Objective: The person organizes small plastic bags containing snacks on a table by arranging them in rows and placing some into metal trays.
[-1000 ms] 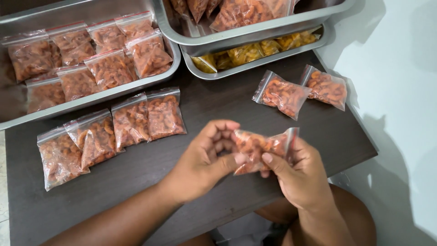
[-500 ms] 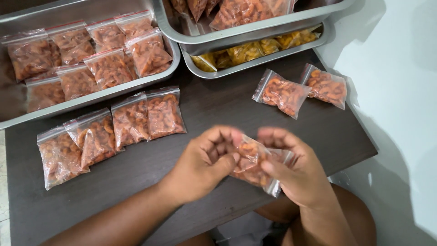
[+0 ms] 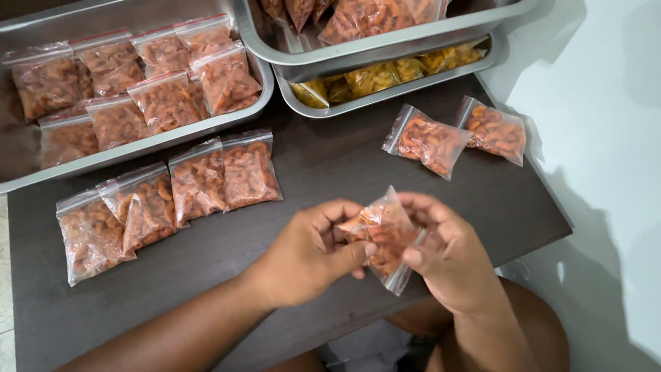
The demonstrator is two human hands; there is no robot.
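**Small snack bag held in both hands above the near table edge**

Item 1, far left: steel tray (image 3: pixel 255 103) holding sealed bags of reddish-orange curled snacks. Its left side is cut off by the frame, so the count is uncertain.

Item 2, left of centre: a row of four sealed bags (image 3: pixel 172 200) lying flat on the dark table (image 3: pixel 323 165), overlapping each other.

Item 3, centre: left hand (image 3: pixel 310 255), fingers curled, thumb and fingertips pinching the left side of the small clear bag (image 3: pixel 385 234).

Item 4, centre right: right hand (image 3: pixel 447 258), closed on the same bag from the right, thumb pressed along its lower edge. The bag hangs tilted between both hands, clear of the table, near its front edge.

Risk: if the closure is not fully pressed shut, snacks could spill over the near edge onto the lap below. A hard squeeze could crush the brittle pieces.

Hard to tell: whether the bag's strip is sealed; fingers cover much of it.

Item 5, right: two sealed bags (image 3: pixel 458 138) lying apart from the rest.

Item 6, far: two stacked trays (image 3: pixel 385 52), contents partly hidden, tops cut off.
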